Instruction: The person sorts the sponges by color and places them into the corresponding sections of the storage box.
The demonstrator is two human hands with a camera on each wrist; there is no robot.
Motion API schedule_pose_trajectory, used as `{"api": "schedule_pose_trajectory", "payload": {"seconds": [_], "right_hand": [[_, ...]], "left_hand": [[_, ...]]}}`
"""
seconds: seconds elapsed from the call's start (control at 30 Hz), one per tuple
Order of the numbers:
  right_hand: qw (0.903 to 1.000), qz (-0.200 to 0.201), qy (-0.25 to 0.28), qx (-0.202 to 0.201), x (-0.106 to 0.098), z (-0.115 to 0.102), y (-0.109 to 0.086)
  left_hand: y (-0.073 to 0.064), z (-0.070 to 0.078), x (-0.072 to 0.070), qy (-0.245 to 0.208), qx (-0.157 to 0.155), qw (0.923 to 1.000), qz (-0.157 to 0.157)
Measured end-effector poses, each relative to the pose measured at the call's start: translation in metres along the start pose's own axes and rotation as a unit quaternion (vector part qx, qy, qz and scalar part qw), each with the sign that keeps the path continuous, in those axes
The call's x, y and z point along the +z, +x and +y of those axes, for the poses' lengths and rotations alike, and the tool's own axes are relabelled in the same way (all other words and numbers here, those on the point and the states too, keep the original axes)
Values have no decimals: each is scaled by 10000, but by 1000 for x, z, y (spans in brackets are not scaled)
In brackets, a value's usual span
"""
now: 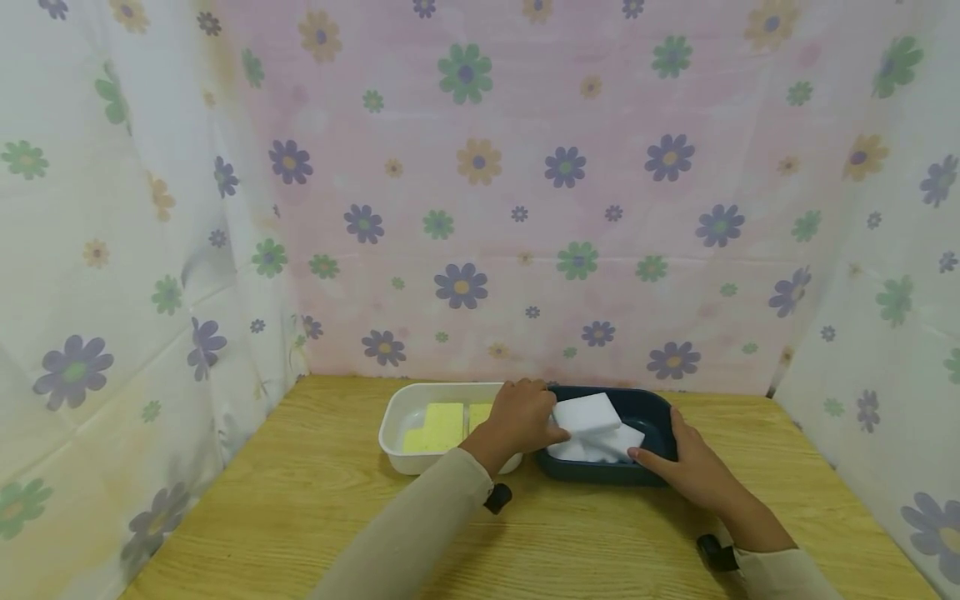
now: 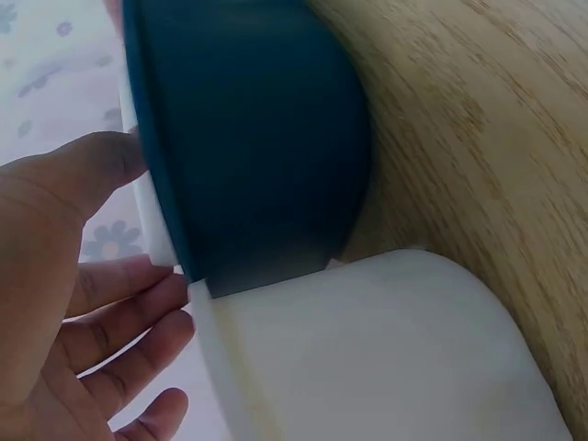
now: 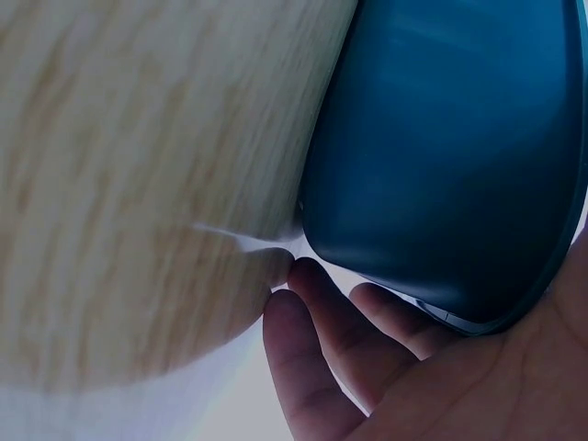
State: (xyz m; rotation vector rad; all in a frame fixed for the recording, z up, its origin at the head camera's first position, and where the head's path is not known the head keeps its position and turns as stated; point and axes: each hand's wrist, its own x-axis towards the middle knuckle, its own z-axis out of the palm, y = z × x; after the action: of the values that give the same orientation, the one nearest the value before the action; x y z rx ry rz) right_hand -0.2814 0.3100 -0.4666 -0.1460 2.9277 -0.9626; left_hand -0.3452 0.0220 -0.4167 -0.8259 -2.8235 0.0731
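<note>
A dark blue bin (image 1: 607, 473) holds several white sponges, which lie heaped and tilted on one another. My left hand (image 1: 521, 415) reaches over the bin's left end and pinches the top white sponge (image 1: 587, 413) between thumb and fingers. In the left wrist view, an edge of that white sponge (image 2: 158, 220) shows behind the blue rim, between thumb and fingertips. My right hand (image 1: 697, 467) grips the bin's right end, its thumb over the front rim. Seen from the right wrist, the fingers (image 3: 344, 331) curl under the blue bin's outer wall (image 3: 441, 184).
Left of the blue bin stands a white bin (image 1: 401, 460) with yellow sponges (image 1: 444, 425) in it, partly hidden by my left forearm. Both bins stand side by side on a wooden table (image 1: 300, 500). Flowered curtains (image 1: 465, 208) hang behind and at both sides.
</note>
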Motion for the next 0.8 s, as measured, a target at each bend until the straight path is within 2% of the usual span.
{"api": "schedule_pose_trajectory", "payload": {"seconds": [0.13, 0.33, 0.47, 0.6, 0.7, 0.8], "right_hand": [[10000, -17, -10, 9, -1, -1, 0], [10000, -51, -6, -5, -1, -2, 1], [10000, -39, -26, -29, -1, 2, 2], [10000, -15, 49, -19, 3, 4, 1], [9999, 142, 94, 9, 5, 4, -1], [9982, 543, 217, -92, 7, 4, -3]], "left_hand": [[0, 0, 2, 35, -68, 9999, -112], [-4, -2, 1, 85, -118, 9998, -97], [-12, -11, -4, -133, -206, 9996, -115], [-32, -40, -6, -555, -352, 9974, -281], [-56, -76, -10, -777, -473, 9954, -295], [-87, -116, -15, -1033, -649, 9924, -136]]}}
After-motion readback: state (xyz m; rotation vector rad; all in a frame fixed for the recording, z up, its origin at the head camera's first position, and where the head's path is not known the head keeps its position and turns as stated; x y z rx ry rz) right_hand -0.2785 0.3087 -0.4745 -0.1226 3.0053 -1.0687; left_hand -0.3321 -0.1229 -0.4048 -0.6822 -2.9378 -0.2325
